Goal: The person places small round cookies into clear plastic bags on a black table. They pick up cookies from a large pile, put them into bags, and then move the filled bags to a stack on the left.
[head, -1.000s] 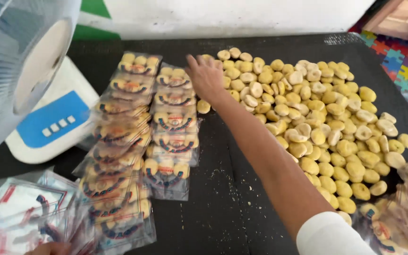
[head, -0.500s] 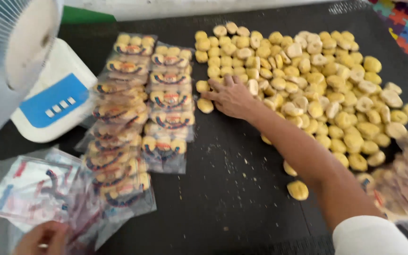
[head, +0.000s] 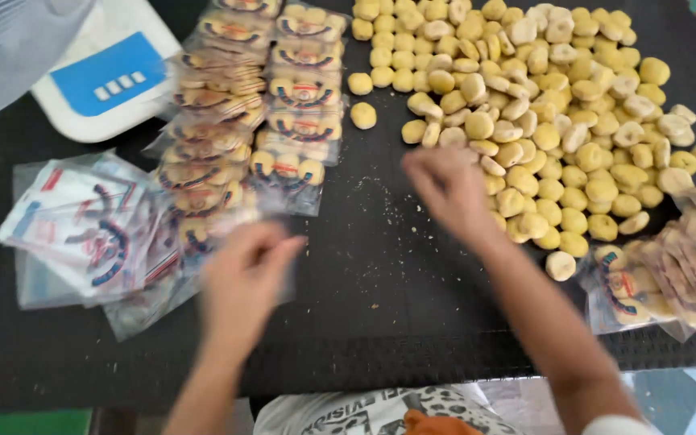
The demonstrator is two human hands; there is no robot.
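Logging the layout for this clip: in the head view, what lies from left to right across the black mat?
Empty printed bags → rows of filled cookie packs → left hand → right hand → loose yellow cookies → more filled packs at the right edge.

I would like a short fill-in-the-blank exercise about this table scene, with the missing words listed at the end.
1. The loose round biscuits on the table are ____ in colour.
2. The filled bags lie in ____ columns, to the left of the loose biscuits.
3. The mat under everything is ____.
4. The pile of empty bags lies nearest to the person's ____ hand, while the other hand hovers by the loose biscuits.

Missing words: yellow; two; black; left
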